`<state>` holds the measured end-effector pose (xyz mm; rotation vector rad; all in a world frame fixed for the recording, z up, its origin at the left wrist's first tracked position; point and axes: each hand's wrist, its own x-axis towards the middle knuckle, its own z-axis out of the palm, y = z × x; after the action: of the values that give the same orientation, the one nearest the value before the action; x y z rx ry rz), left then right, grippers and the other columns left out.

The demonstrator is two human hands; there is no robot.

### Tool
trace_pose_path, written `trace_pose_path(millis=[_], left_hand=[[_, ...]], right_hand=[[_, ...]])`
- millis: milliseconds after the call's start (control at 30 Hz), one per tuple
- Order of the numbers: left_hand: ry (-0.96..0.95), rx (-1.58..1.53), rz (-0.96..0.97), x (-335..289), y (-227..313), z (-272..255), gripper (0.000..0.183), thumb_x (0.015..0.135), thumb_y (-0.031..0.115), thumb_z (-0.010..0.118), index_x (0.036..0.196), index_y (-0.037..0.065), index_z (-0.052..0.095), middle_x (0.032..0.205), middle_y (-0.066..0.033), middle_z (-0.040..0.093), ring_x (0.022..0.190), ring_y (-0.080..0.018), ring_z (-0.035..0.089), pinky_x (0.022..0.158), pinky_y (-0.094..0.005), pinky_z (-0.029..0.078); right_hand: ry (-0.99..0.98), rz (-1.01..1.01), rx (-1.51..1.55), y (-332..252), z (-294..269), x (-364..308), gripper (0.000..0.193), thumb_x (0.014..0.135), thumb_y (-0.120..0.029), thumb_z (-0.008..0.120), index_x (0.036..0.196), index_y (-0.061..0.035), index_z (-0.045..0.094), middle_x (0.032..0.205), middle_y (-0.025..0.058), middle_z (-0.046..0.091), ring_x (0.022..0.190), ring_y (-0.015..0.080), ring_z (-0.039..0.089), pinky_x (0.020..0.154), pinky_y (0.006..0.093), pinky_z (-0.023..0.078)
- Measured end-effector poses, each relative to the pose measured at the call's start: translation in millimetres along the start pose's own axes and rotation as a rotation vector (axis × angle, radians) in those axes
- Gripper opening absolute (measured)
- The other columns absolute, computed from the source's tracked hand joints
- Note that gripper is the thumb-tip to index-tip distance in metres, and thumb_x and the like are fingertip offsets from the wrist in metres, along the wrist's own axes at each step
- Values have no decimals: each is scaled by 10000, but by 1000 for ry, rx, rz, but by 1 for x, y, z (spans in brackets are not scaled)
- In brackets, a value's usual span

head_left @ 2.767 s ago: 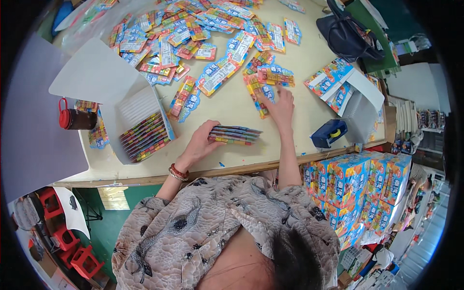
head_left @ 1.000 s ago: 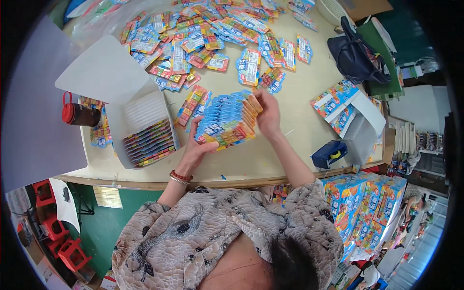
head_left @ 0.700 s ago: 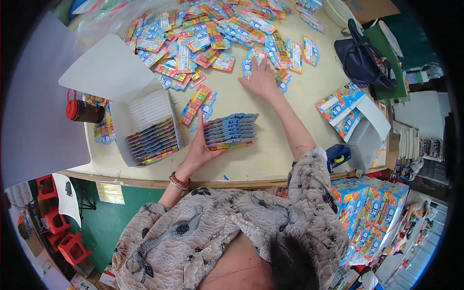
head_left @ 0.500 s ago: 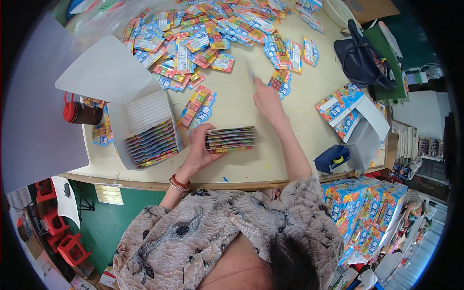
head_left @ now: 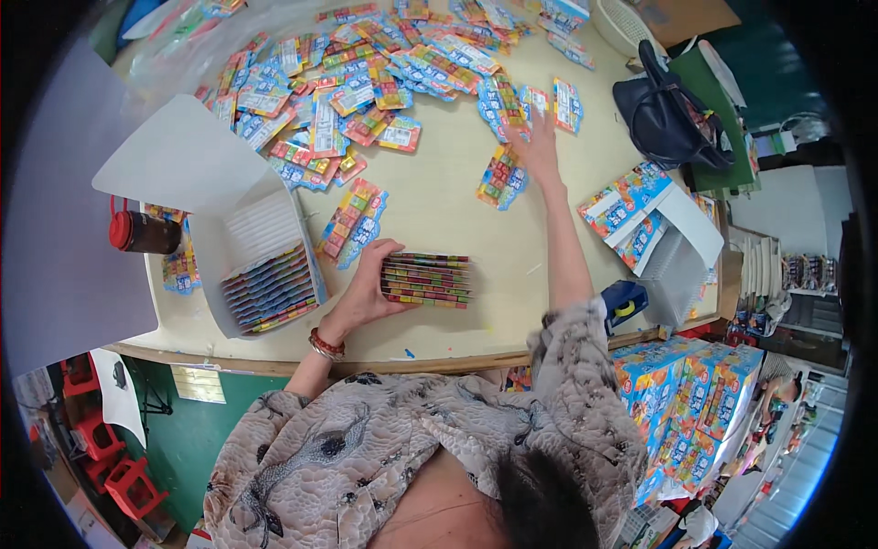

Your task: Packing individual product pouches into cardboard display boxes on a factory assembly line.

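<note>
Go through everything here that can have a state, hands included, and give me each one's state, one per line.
left hand: on the table, gripping the end of the stack
stack of packets: neat, lying flat
right hand: stretched out, fingers spread over loose packets
loose packets: scattered, unstacked
white box: open, partly filled with packets
jar: red lid on
dark bag: lying near the table's far edge

Multicoloured striped stack of flat packets (head_left: 426, 280) is showing red, yellow and green edges; blue-and-orange flat packets (head_left: 366, 69) are covering the beige tabletop (head_left: 448, 210).
</note>
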<state>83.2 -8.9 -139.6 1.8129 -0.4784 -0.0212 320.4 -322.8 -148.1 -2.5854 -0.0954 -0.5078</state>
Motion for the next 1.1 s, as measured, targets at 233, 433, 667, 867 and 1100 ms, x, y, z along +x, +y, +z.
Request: trace_pose_path(millis=[233, 433, 667, 867, 1100], left_hand=[[47, -25, -7, -1, -2, 3, 850, 558, 86, 884, 1251, 58, 392, 1204, -143, 433, 1160, -292, 440, 1001, -373, 390], [-13, 74, 1, 0, 2, 1, 863, 570, 113, 891, 1249, 49, 363, 1156, -129, 415, 1101, -254, 456, 955, -332, 412], [-19, 36, -26, -25, 11, 6, 857, 569, 108, 886, 1246, 54, 364, 1140, -130, 424, 1070, -258, 466, 933, -326, 418], [-59, 203, -13, -33, 20, 7, 889, 562, 98, 893, 1268, 60, 353, 1194, -133, 412, 1092, -265, 469, 949, -335, 422], [-61, -10, -71, -35, 9, 9, 879, 573, 137, 890, 1275, 70, 365, 1317, -183, 374, 1236, -327, 406, 1011, -399, 384]], right_hand=[[-336, 91, -274, -22, 28, -2, 768, 848, -605, 512, 1483, -253, 264, 1475, 230, 297, 1376, 458, 223, 1076, 578, 281], [-405, 228, -408, -99, -21, -118, 753, 885, -573, 483, 1489, -198, 237, 1453, 262, 307, 1378, 429, 249, 1035, 591, 334], [-854, -142, -550, -107, -77, -50, 928, 693, -353, 785, 1471, -211, 300, 1400, 177, 403, 1329, 350, 352, 1003, 560, 376], [-1011, -526, -113, -62, -41, 2, 798, 615, -222, 824, 1327, -145, 471, 1331, 87, 469, 1212, 318, 461, 951, 403, 437], [-540, -148, 401, -51, -94, -28, 247, 751, -92, 715, 973, -16, 639, 1003, 78, 625, 906, 172, 610, 818, 309, 482]])
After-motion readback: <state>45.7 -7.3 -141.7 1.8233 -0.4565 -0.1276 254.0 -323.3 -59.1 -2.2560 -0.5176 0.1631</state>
